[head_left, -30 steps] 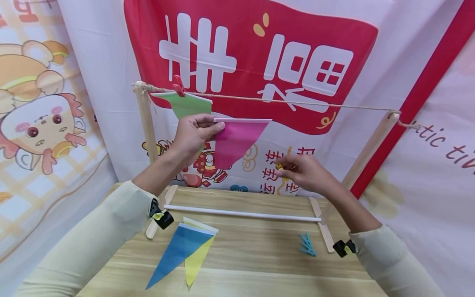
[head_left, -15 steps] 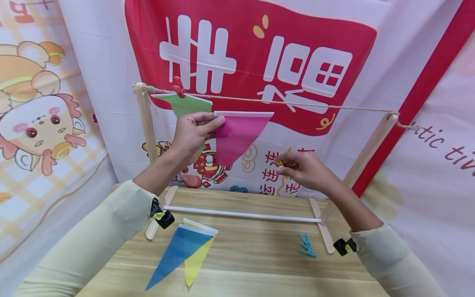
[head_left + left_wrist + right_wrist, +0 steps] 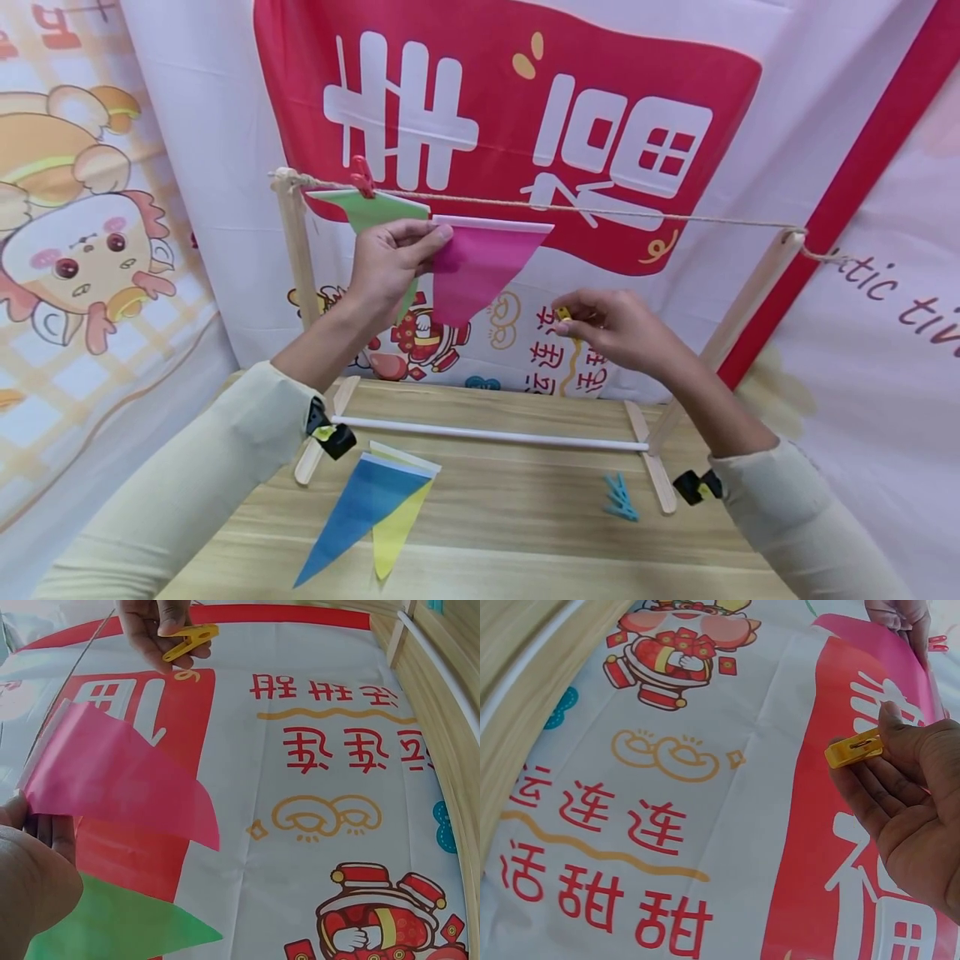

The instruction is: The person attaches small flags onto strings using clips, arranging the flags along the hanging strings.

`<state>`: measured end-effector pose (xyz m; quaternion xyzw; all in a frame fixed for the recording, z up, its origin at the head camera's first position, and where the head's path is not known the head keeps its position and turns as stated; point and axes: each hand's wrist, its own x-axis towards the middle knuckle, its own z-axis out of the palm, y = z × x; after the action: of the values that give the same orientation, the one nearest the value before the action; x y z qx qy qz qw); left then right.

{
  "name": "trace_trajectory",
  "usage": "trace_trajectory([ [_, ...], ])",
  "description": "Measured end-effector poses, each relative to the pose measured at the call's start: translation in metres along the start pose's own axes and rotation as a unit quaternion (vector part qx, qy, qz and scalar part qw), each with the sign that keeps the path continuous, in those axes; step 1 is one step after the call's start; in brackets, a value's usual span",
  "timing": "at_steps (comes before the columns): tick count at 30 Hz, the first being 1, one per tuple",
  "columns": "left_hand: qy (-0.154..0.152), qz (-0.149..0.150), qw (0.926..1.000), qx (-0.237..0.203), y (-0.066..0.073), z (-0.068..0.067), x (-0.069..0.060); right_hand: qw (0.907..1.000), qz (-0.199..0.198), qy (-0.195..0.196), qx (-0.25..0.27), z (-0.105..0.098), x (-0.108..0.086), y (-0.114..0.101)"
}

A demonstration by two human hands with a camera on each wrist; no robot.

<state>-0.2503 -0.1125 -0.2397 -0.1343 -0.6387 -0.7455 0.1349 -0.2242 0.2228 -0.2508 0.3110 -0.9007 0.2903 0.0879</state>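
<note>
My left hand (image 3: 393, 262) pinches a pink pennant (image 3: 483, 262) by its upper left corner, just below the rope (image 3: 600, 207). A green pennant (image 3: 378, 215) hangs behind that hand, fixed to the rope by a red clothespin (image 3: 362, 177). Lower and to the right, my right hand (image 3: 618, 327) pinches a yellow clothespin (image 3: 563, 314) between thumb and fingers. In the right wrist view the yellow clothespin (image 3: 853, 750) shows clearly, apart from the pink pennant (image 3: 877, 641). The left wrist view shows the pink pennant (image 3: 120, 765) above the green one (image 3: 120, 922).
Two wooden posts (image 3: 753, 304) hold up the rope, joined low down by a white rod (image 3: 487, 434). A blue pennant (image 3: 367, 508) overlaps a yellow pennant (image 3: 401, 533) on the table (image 3: 525, 542). Teal clothespins (image 3: 620, 497) lie at the right. A printed cloth (image 3: 495, 125) hangs behind.
My left hand has raised the pink pennant, bringing its top edge nearer the rope. My right hand has moved slightly up with the yellow clothespin.
</note>
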Motion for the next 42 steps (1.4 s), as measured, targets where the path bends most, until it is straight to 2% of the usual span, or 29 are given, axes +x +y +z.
trace_trajectory([
  [4, -0.005, 0.007, 0.9999, 0.006, 0.0, 0.001, 0.001, 0.9999, -0.012, 0.006, 0.002, -0.005, 0.003, -0.004],
  [11, 0.0, 0.002, 1.0, -0.009, 0.001, 0.004, 0.0, 0.9992, -0.035, 0.021, 0.002, -0.014, 0.011, -0.013],
  [26, 0.04, -0.005, 0.9982, -0.045, 0.003, 0.009, 0.002, 0.9964, -0.08, 0.028, 0.008, -0.027, 0.029, -0.045],
  [36, 0.057, -0.006, 0.9971, -0.05, 0.002, 0.009, 0.003, 0.9954, -0.071, 0.045, 0.044, -0.037, 0.039, -0.069],
  [42, 0.066, -0.009, 0.9962, -0.056, 0.002, 0.011, 0.003, 0.9904, -0.073, 0.088, 0.077, -0.041, 0.052, -0.081],
])
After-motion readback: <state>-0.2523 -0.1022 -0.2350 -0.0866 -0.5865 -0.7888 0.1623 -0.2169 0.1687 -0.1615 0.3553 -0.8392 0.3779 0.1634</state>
